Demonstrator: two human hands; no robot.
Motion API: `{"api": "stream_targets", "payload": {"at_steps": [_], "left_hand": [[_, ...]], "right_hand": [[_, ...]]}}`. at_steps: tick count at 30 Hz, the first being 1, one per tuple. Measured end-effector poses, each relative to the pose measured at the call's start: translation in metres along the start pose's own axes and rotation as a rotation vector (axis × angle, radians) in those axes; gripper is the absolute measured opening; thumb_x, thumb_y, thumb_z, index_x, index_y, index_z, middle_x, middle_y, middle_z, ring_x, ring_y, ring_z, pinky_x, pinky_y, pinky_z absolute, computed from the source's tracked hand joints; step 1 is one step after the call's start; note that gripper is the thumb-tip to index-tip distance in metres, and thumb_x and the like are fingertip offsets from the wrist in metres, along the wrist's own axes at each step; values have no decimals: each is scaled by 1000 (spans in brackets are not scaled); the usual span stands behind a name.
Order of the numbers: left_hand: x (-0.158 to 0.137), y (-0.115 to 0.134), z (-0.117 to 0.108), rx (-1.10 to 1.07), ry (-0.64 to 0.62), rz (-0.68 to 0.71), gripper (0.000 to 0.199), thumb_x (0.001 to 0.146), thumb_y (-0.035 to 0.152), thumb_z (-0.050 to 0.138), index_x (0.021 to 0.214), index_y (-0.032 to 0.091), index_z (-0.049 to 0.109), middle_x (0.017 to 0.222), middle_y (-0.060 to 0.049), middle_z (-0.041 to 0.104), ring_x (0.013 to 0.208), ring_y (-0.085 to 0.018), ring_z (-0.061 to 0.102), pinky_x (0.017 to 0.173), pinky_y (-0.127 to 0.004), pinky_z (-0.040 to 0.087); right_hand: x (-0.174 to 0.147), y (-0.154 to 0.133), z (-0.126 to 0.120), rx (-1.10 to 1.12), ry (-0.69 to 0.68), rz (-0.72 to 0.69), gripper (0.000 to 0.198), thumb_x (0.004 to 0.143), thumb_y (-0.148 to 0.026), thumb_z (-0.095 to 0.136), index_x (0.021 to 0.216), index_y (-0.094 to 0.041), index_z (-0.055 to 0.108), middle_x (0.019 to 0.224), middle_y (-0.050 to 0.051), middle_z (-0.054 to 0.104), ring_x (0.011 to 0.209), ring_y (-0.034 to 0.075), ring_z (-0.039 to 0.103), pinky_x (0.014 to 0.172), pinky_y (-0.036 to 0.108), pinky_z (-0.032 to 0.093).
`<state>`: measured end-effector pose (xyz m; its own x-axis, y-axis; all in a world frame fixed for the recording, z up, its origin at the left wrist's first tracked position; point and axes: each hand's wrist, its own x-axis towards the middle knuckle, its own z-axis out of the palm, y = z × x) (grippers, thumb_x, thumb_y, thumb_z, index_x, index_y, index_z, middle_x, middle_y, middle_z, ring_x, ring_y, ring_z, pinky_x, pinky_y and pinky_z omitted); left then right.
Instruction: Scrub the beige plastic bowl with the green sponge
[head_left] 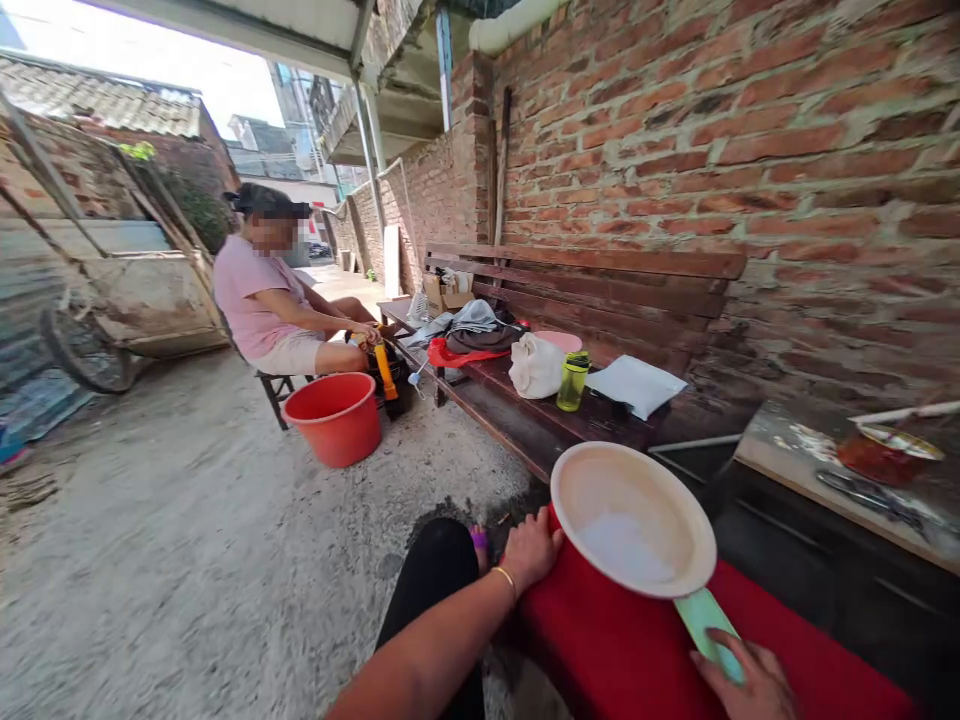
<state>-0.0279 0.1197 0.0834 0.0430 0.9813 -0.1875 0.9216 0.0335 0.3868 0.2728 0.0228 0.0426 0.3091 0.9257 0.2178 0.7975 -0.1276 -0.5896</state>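
A cream-coloured pan (634,515) with a pale green handle is tilted over a red cloth (600,640) in the lower right, its pale inside facing me. My right hand (750,675) is closed around the handle's end. To the left of the pan, my left hand (532,548) lies at the edge of the red cloth, fingers curled over it, with a gold bangle at the wrist. What is beneath those fingertips is hidden. My dark-clad knee (442,570) is just left of this hand.
A wooden bench (585,290) along the brick wall holds a green bottle (573,382), a white bag (535,366) and a white packet (637,385). A side table (795,450) with a tin stands right. A seated person (262,290) works beside a red tub (334,420).
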Motion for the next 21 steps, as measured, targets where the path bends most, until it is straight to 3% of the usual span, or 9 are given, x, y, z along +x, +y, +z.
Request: {"api": "stream_targets", "payload": {"at_steps": [4, 7, 9, 12, 17, 21], "left_hand": [[7, -3, 11, 49, -3, 41, 54, 101, 51, 33, 142, 18, 44, 124, -17, 63, 112, -31, 65, 92, -42, 49], [6, -5, 15, 70, 5, 43, 53, 101, 51, 33, 141, 18, 45, 121, -16, 63, 109, -31, 66, 90, -41, 50], [5, -5, 14, 82, -3, 36, 53, 101, 52, 33, 140, 18, 45, 121, -16, 63, 109, -32, 66, 89, -41, 50], [4, -3, 9, 90, -24, 32, 52, 101, 51, 32, 139, 19, 45, 123, -16, 62, 109, -30, 66, 90, -40, 49], [1, -1, 4, 70, -39, 39, 49, 102, 49, 31, 139, 20, 44, 122, -15, 63, 109, -28, 66, 90, -38, 48], [4, -3, 8, 44, -39, 30, 49, 102, 49, 29, 140, 20, 44, 122, -15, 63, 111, -31, 66, 90, -42, 48]], "right_hand": [[-21, 62, -52, 40, 24, 258, 47, 57, -60, 56, 86, -27, 71, 92, 10, 62, 87, 32, 66, 79, 45, 56], [-34, 99, -83, -107, 137, 414, 47, 61, -65, 51, 87, -30, 68, 80, 9, 59, 83, 37, 64, 76, 52, 53], [-36, 108, -94, -176, 166, 442, 49, 66, -68, 48, 90, -31, 67, 76, 10, 59, 86, 40, 63, 77, 54, 52], [-20, 85, -87, -157, 154, 384, 56, 69, -69, 45, 97, -26, 69, 86, 13, 60, 87, 38, 63, 81, 51, 53], [36, 12, -34, -124, 48, 217, 57, 78, -56, 43, 110, -16, 70, 102, 16, 58, 96, 33, 62, 87, 44, 51], [63, 0, -10, -119, 13, 177, 41, 79, -46, 55, 108, -22, 71, 101, 10, 60, 97, 27, 62, 88, 36, 49]]}}
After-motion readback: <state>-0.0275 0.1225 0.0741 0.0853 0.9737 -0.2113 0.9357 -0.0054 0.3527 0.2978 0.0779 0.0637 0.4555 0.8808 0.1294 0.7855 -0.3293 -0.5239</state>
